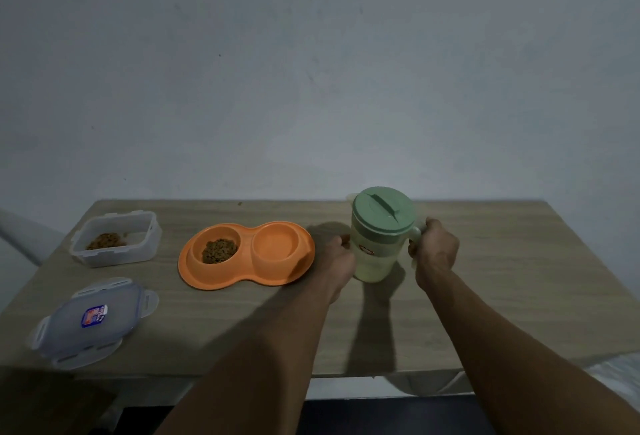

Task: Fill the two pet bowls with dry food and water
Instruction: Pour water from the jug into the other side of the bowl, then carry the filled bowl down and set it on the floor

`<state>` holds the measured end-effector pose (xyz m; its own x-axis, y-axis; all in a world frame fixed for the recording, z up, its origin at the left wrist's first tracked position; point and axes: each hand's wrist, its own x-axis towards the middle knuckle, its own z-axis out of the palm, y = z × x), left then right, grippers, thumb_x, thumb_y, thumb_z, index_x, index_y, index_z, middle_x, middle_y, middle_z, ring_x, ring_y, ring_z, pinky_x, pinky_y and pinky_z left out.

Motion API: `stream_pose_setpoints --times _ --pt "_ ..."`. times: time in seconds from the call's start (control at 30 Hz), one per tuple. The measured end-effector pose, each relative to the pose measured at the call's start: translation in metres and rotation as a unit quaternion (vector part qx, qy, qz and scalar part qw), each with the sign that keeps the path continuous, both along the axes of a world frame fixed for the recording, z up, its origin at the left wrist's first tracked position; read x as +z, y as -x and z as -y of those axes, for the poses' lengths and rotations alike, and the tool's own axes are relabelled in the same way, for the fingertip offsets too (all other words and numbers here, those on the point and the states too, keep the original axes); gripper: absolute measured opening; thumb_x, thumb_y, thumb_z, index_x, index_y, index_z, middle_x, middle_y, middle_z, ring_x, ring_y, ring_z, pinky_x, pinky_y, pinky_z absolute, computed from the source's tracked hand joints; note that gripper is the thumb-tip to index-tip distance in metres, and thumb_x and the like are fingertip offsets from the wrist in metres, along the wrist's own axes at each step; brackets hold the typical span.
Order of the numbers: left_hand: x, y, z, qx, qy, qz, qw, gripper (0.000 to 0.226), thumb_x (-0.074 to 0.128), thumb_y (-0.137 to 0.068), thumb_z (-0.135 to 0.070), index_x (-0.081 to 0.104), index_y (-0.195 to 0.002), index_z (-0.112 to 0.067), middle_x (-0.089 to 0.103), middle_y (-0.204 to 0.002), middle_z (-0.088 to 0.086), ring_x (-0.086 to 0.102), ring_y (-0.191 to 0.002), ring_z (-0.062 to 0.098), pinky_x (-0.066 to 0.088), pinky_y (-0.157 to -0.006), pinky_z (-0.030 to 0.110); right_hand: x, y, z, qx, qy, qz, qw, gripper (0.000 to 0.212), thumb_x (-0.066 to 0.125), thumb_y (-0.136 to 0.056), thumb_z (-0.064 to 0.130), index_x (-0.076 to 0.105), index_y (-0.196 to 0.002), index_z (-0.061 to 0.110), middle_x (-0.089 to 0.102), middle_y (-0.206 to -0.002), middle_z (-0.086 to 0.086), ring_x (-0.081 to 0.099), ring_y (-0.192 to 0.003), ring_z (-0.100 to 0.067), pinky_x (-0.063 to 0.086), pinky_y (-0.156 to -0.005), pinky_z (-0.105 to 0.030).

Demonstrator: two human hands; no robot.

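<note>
Jug [377,244]: upright, lid on, just right of the bowls [242,282].
Right hand [434,247]: fingers wrapped round the handle [414,232], set to pour.
Left hand [337,258]: fingers cup the side, steadying.
Water bowl [275,244]: not yet filled.

Place: seemingly a home room.
Signs: a wood-grain surface [502,282] is standing against a bare wall [311,88]; a pet bowl [194,273] is sitting on it.
</note>
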<state>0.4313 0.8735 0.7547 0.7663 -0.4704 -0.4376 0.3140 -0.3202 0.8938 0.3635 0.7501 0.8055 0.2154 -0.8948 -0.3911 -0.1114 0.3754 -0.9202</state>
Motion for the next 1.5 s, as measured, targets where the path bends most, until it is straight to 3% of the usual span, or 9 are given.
stream_pose_setpoints --times 0.07,0.4,0.6,0.7,0.8,0.9,1.1,1.23,1.5 --pt "0.008 0.002 0.000 0.010 0.006 -0.004 1.000 0.056 0.042 -0.075 -0.022 0.052 -0.131 -0.017 0.059 -0.129 0.021 0.051 -0.124 0.042 0.045 -0.098 0.057 0.000 -0.002 0.002 0.005 0.000 0.000 1.000 0.028 0.051 -0.088 0.024 0.061 -0.069 0.006 0.057 -0.063 -0.012 0.049 -0.050 -0.023 0.038 -0.049 -0.032" --pt "-0.004 -0.004 0.009 0.021 -0.002 -0.009 1.000 0.049 0.046 -0.076 -0.019 0.055 -0.124 -0.022 0.062 -0.127 0.018 0.050 -0.125 0.043 0.043 -0.100 0.059 -0.003 -0.006 0.009 0.007 0.011 0.005 1.000 0.027 0.051 -0.090 0.025 0.060 -0.068 0.011 0.065 -0.079 -0.016 0.058 -0.060 -0.024 0.045 -0.051 -0.032" --pt "0.020 0.010 -0.001 0.025 0.022 0.007 0.999 0.042 0.041 -0.091 -0.006 0.055 -0.130 -0.015 0.060 -0.130 0.017 0.050 -0.126 0.037 0.047 -0.099 0.047 -0.020 0.004 0.008 -0.041 0.001 -0.022 0.999 0.038 0.046 -0.088 0.047 0.061 -0.072 0.016 0.069 -0.095 -0.010 0.063 -0.092 -0.033 0.050 -0.092 -0.048" --pt "0.020 0.013 -0.010 0.034 0.024 0.020 0.999 0.037 0.040 -0.094 -0.004 0.056 -0.127 -0.007 0.057 -0.129 0.021 0.049 -0.123 0.034 0.048 -0.080 0.031 -0.034 0.020 0.000 -0.085 -0.002 -0.085 0.993 0.037 0.043 -0.091 0.030 0.069 -0.096 0.004 0.070 -0.107 -0.018 0.063 -0.102 -0.040 0.050 -0.093 -0.045" --pt "0.017 0.011 -0.022 0.066 0.000 0.034 0.997 0.043 0.042 -0.092 -0.003 0.053 -0.133 -0.013 0.057 -0.133 0.016 0.055 -0.121 0.033 0.049 -0.094 0.039 -0.047 0.035 -0.020 -0.090 -0.016 -0.151 0.984 0.037 0.043 -0.095 0.017 0.065 -0.115 -0.004 0.065 -0.117 -0.025 0.060 -0.109 -0.044 0.048 -0.093 -0.045" --pt "0.020 0.006 -0.038 0.108 -0.005 0.053 0.993 0.039 0.047 -0.094 -0.004 0.056 -0.131 -0.011 0.062 -0.125 0.010 0.061 -0.102 0.025 0.046 -0.073 0.028 -0.058 0.036 -0.049 -0.049 -0.023 -0.189 0.980 0.035 0.045 -0.096 0.018 0.067 -0.110 -0.005 0.066 -0.112 -0.027 0.061 -0.104 -0.043 0.049 -0.091 -0.046" --pt "0.032 -0.015 -0.090 0.184 -0.062 0.096 0.976 0.035 0.049 -0.091 -0.010 0.065 -0.121 -0.018 0.064 -0.122 0.002 0.059 -0.109 0.024 0.044 -0.077 0.026 -0.056 -0.005 -0.109 0.071 0.038 -0.197 0.977 0.030 0.050 -0.093 0.021 0.070 -0.103 0.000 0.067 -0.108 -0.026 0.061 -0.103 -0.043 0.048 -0.088 -0.043" --pt "0.037 -0.041 -0.136 0.207 -0.111 0.143 0.962 0.036 0.050 -0.084 -0.011 0.069 -0.114 -0.018 0.069 -0.114 0.006 0.063 -0.104 0.032 0.051 -0.087 0.038 -0.044 -0.039 -0.141 0.189 0.159 -0.227 0.942 0.028 0.050 -0.094 0.026 0.070 -0.102 0.007 0.069 -0.108 -0.020 0.061 -0.103 -0.038 0.047 -0.086 -0.039" --pt "0.040 -0.091 -0.214 0.183 -0.257 0.196 0.929 0.039 0.055 -0.090 -0.020 0.061 -0.128 -0.019 0.062 -0.129 0.008 0.056 -0.120 0.031 0.044 -0.095 0.033 -0.040 -0.092 -0.152 0.359 0.349 -0.288 0.816 0.038 0.054 -0.092 0.034 0.061 -0.124 0.015 0.066 -0.120 -0.013 0.061 -0.111 -0.033 0.048 -0.090 -0.039"
